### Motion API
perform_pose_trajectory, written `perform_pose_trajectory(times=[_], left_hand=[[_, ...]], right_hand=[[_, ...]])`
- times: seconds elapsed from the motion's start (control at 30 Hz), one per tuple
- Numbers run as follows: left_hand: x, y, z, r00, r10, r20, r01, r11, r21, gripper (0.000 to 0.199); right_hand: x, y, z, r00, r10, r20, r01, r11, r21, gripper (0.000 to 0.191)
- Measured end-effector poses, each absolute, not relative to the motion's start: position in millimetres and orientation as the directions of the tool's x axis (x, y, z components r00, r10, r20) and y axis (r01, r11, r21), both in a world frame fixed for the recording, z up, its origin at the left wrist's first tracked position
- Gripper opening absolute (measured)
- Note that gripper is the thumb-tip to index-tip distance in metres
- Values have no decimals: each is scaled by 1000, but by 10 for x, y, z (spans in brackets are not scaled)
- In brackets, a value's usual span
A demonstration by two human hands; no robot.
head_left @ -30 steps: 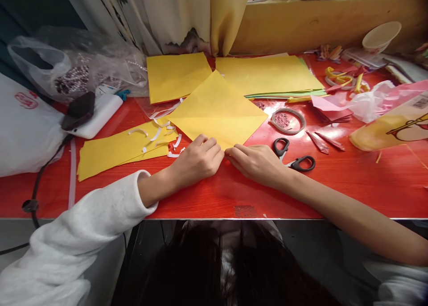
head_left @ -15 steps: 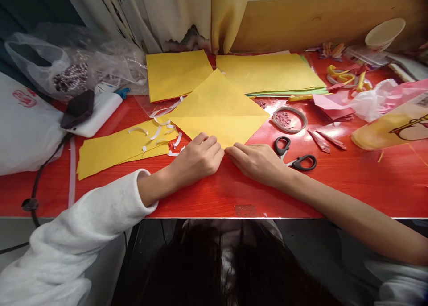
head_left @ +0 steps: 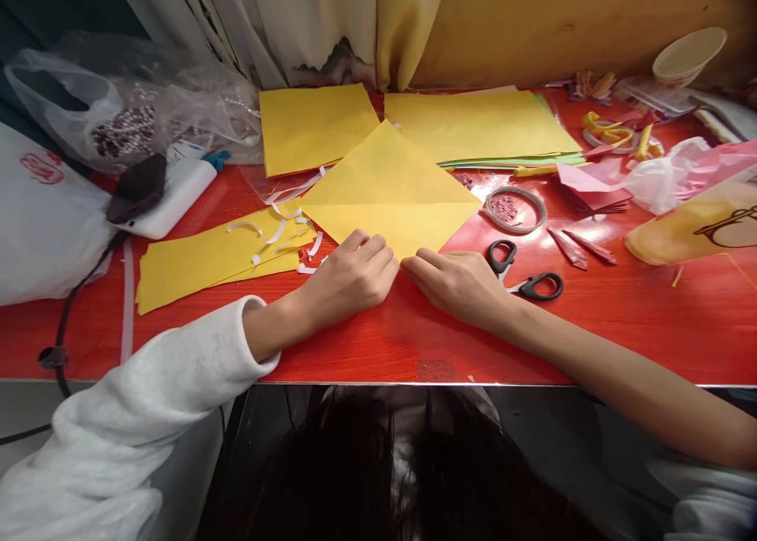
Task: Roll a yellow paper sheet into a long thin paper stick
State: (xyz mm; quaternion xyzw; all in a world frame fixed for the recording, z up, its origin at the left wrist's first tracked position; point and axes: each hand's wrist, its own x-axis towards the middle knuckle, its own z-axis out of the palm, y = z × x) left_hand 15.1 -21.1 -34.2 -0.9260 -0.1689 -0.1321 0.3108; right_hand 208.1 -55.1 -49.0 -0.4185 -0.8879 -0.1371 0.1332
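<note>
A square sheet of yellow paper (head_left: pixel 390 186) lies turned like a diamond, with a faint crease running across its middle. Its near corner is pinched between my left hand (head_left: pixel 363 269) and my right hand (head_left: pixel 453 281), whose fingertips almost meet there. Both hands are closed with the fingers curled over, so the very tip of the corner is hidden. Just right of my right hand lie scissors (head_left: pixel 532 285) with black handles, their blades partly covered by the hand.
Yellow strips (head_left: pixel 195 269) with white curled scraps lie at left, near a white power bank (head_left: pixel 174 198). Behind are two yellow paper stacks (head_left: pixel 319 127) (head_left: pixel 479 127). A tape roll (head_left: pixel 541 210), pink paper (head_left: pixel 591 186) and a cup of yellow drink (head_left: pixel 668 233) stand at right.
The view has shifted very slightly. Both hands keep their pinch at the near corner of the yellow paper, with hardly any movement.
</note>
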Motion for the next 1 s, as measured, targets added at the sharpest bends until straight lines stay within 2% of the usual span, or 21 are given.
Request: perform_pose_trajectory(times=[0.17,0.4,0.63,1.0], left_hand=[[143,-213,-347,907,259,332,405,-753,-518,22],[139,-200,-356,912,248,328,391,-766,-509,23],[143,-205,-355,910,257,326,400,-757,-517,21],[135,-175,-356,908,273,319,402,-783,-475,25]], right_hand=[[2071,-555,-478,-625,696,354,770,622,138,24],[2066,-543,-522,-576,683,449,802,579,149,19],[2065,-548,-519,-611,626,484,768,617,172,25],[2048,-548,-509,-557,745,367,825,547,142,28]])
